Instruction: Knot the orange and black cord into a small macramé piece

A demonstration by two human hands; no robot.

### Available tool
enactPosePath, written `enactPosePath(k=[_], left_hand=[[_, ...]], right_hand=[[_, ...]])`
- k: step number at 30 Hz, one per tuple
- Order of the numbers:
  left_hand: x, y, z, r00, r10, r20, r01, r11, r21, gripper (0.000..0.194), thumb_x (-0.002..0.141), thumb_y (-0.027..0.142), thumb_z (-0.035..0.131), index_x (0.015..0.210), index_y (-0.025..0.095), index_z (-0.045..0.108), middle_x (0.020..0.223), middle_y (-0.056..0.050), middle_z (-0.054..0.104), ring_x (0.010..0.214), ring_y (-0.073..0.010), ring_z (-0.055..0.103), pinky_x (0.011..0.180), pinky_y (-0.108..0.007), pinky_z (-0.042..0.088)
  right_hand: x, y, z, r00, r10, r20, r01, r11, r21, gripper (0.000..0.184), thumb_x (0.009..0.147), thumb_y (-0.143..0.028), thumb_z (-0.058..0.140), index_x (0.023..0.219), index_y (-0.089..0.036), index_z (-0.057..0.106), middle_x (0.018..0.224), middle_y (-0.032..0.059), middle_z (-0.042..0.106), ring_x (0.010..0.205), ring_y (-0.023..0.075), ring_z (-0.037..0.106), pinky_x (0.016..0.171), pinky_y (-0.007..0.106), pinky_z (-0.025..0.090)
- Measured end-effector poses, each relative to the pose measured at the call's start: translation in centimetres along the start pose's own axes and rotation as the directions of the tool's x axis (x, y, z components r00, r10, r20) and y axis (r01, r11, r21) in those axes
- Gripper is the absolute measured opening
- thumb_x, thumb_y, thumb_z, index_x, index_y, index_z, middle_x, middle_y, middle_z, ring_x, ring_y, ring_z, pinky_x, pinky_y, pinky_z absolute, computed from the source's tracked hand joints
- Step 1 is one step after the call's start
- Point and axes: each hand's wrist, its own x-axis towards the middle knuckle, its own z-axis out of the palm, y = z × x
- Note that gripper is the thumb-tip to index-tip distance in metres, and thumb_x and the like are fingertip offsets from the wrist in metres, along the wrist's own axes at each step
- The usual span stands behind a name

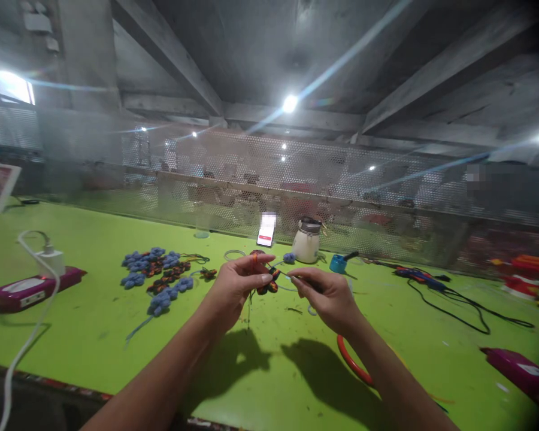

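My left hand point(238, 282) is closed in a pinch on a small orange-and-black knotted cord piece point(269, 286), held above the green table point(94, 323). My right hand point(326, 294) is closed too, gripping a thin cord or tool that reaches toward the same piece; I cannot make out exactly what it is. The two hands nearly touch at the knot. A thin strand hangs down from the piece. A small blue knotted piece point(289, 258) lies just behind the hands.
A pile of blue and orange-black knotted pieces point(159, 276) lies at left. A phone point(266, 231) and a white jar point(306, 241) stand by the mesh screen. A red ring point(351, 361) lies under my right wrist; magenta boxes point(29, 288) point(518, 369), a white charger cable point(33, 323), a black cable point(458, 305).
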Motion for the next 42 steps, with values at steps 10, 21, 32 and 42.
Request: enactPosePath(k=[10, 21, 32, 42], left_hand=[[0.0, -0.1, 0.0, 0.999, -0.027, -0.041, 0.025, 0.998, -0.054, 0.027, 0.058, 0.009, 0.074, 0.084, 0.016, 0.071, 0.067, -0.001, 0.063, 0.063, -0.0107, 0.059, 0.062, -0.023, 0.039], [0.1, -0.6, 0.0, 1.0, -0.012, -0.015, 0.011, 0.997, -0.074, 0.029, 0.06, 0.011, 0.074, 0.088, 0.015, 0.07, 0.071, -0.002, 0.063, 0.067, -0.0124, 0.059, 0.067, -0.026, 0.041], [0.2, -1.0, -0.3, 0.999, -0.001, -0.034, -0.003, 0.993, -0.119, 0.023, 0.06, 0.008, 0.073, 0.082, 0.013, 0.071, 0.071, -0.003, 0.062, 0.07, -0.013, 0.058, 0.067, -0.026, 0.043], [0.1, -0.9, -0.2, 0.999, -0.046, -0.026, 0.041, 0.986, -0.163, 0.016, 0.062, 0.005, 0.07, 0.076, 0.012, 0.069, 0.076, -0.003, 0.063, 0.069, -0.01, 0.057, 0.067, -0.022, 0.043]], right_hand=[[0.2, -0.1, -0.6, 0.999, -0.024, 0.026, 0.025, 0.999, -0.027, 0.018, 0.081, -0.023, 0.058, 0.089, -0.013, 0.07, 0.064, 0.0035, 0.062, 0.055, 0.011, 0.049, 0.05, 0.023, 0.039], [0.3, -0.3, -0.6, 0.994, -0.107, -0.015, 0.105, 0.992, -0.074, 0.016, 0.08, -0.02, 0.058, 0.088, -0.014, 0.071, 0.071, 0.0051, 0.069, 0.057, 0.0128, 0.057, 0.053, 0.025, 0.044], [0.1, -0.6, -0.8, 0.994, -0.104, -0.015, 0.103, 0.992, -0.079, 0.016, 0.08, -0.02, 0.058, 0.086, -0.014, 0.071, 0.069, 0.0051, 0.068, 0.057, 0.0126, 0.056, 0.053, 0.025, 0.043], [0.0, -0.3, -0.3, 0.992, 0.119, 0.05, -0.127, 0.972, 0.196, 0.018, 0.077, -0.028, 0.062, 0.084, -0.013, 0.069, 0.055, 0.0, 0.053, 0.049, 0.0094, 0.042, 0.045, 0.023, 0.033]])
